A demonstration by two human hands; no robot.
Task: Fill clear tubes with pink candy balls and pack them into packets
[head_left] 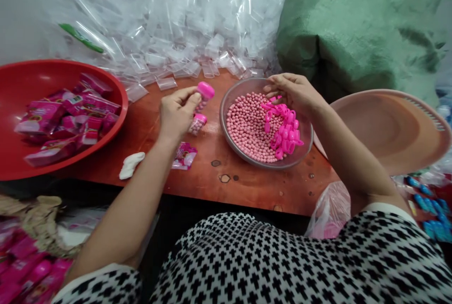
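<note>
Between its thumb and fingers, my left hand (179,113) grips a small clear container with a pink cap (205,90) and pink beads inside. Another such capped container (197,124) lies on the table just below it. My right hand (291,91) is over the back right rim of a bowl (231,146), its fingers bent close together; whether they hold anything is hard to see. The bowl holds many pink beads (247,125), with a heap of bright pink plastic pieces (286,134) on its right side, below my right hand.
A red basin (122,120) of pink packets stands left. Clear plastic sleeves (212,21) are piled behind, beside a green sack (360,17). A pinkish basin (381,130) is at right. A white cloth (131,165) and pink packet (184,155) lie near the table's (247,188) front.
</note>
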